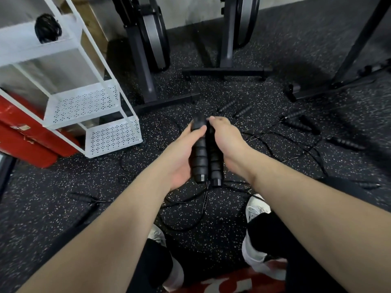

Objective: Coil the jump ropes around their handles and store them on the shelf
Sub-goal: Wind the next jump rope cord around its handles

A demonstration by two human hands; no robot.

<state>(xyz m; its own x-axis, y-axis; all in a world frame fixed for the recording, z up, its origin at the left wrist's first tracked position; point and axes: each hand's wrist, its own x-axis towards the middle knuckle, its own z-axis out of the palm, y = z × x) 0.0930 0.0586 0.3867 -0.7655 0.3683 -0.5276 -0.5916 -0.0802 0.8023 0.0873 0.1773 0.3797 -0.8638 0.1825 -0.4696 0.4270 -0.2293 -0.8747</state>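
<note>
Two black ribbed jump-rope handles (206, 157) lie side by side between my hands, above the floor. My left hand (182, 157) cups them from the left, its thumb curled over the left handle's top. My right hand (228, 140) grips the right handle from the right side, fingers near the top. Thin black rope (201, 208) hangs from the handles' lower ends to the floor. A coiled black rope (47, 28) sits on the top tier of the white shelf (84, 102) at the left.
Several other black rope handles (298, 124) and loose cords lie across the speckled rubber floor, right and lower left (81, 197). Exercise-machine legs (224, 71) stand behind. A red object (25, 142) sits under the shelf. My white shoes (257, 208) are below.
</note>
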